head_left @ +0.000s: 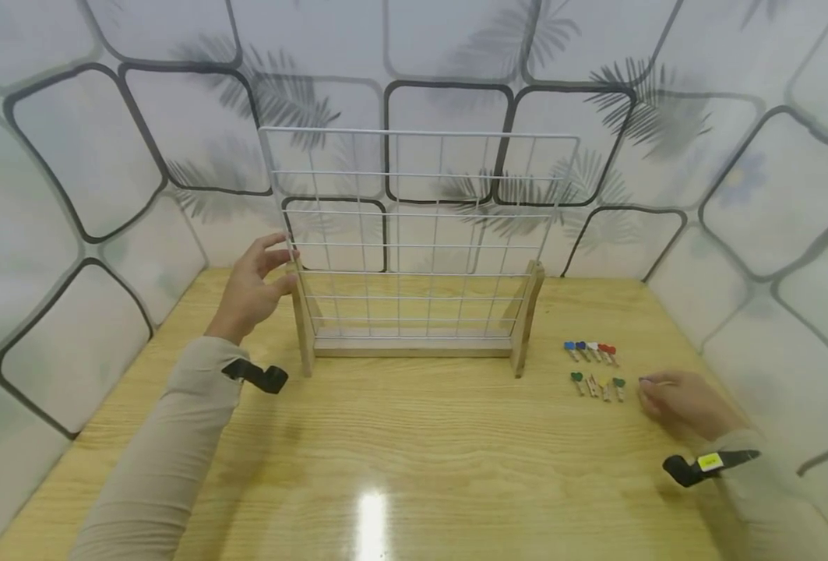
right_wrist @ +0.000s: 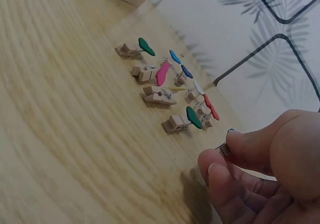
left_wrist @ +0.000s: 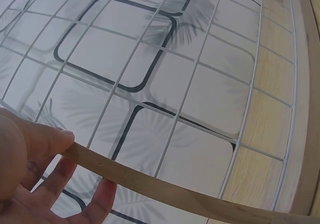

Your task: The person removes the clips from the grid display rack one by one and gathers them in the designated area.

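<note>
My left hand (head_left: 248,288) grips the left wooden post (left_wrist: 150,181) of an upright rack, thumb on one side and fingers on the other. A white wire grid (head_left: 414,247) stands in the rack, leaning slightly back. At the right of the table, my right hand (head_left: 687,401) pinches a small clothespin (right_wrist: 224,149) between thumb and index finger; most of it is hidden, with a bit of blue showing. Just left of that hand lie several mini clothespins in two rows, among them a green one (right_wrist: 194,118), a pink one (right_wrist: 163,73) and a red one (head_left: 608,352).
The rack's right post (head_left: 526,319) and its low wooden crossbar (head_left: 414,352) rest on the wood-grain table (head_left: 414,436). Patterned cloth walls (head_left: 449,39) enclose the table at the back and both sides.
</note>
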The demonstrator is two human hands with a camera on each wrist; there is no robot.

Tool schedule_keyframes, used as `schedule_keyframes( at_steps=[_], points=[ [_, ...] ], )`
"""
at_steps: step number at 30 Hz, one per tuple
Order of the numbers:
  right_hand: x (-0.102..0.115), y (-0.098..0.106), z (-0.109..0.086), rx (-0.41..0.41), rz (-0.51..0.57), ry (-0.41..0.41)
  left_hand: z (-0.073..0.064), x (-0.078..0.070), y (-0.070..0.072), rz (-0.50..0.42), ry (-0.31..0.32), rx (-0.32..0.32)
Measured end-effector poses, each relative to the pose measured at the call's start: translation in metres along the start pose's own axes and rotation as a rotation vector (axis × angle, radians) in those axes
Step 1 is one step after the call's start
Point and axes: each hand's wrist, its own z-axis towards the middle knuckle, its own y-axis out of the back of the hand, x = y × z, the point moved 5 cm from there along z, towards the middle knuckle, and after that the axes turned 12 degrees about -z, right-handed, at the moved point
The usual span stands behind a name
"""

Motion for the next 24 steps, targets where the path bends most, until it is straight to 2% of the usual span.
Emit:
schedule_keyframes(
  at_steps=[9,14,21,24],
  points=[
    [-0.004,-0.008,0.009,0.014,0.021,-0.044,-0.001,0.000,0.002,0.034,0.011,-0.007],
    [-0.003,-0.012,0.016,-0.002,0.017,-0.041,0.000,0.002,0.003,0.025,-0.003,-0.007],
    [-0.007,-0.011,0.019,0.004,0.078,-0.043,0.001,0.003,0.002,0.010,-0.004,-0.005],
    [-0.010,-0.006,0.018,-0.009,0.112,-0.007,0.001,0.003,0.002,0.015,-0.002,-0.005]
  ],
)
